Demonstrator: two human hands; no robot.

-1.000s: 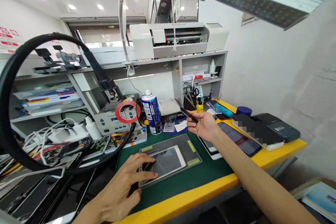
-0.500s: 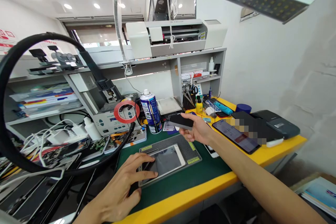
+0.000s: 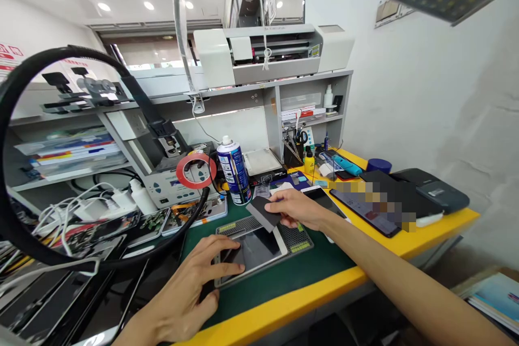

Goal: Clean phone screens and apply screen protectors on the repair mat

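My left hand lies with its fingers spread. Two fingertips rest on the dark screen of a white-framed phone. Beneath that phone is a grey perforated pad with yellow-green strips, on a green mat. My right hand pinches a dark flat squeegee with a lighter grey edge between thumb and fingers. It is tilted over the far right part of the phone; whether it touches the screen I cannot tell.
A blue spray can stands behind the pad. A red tape roll and looping black hose are at left, near opened phones. To the right lie another white phone, a black phone and a yellow bottle.
My right hand has moved down and slightly left, bringing the squeegee from above the pad's far edge to over the phone's far right part. My left hand has stayed in place.
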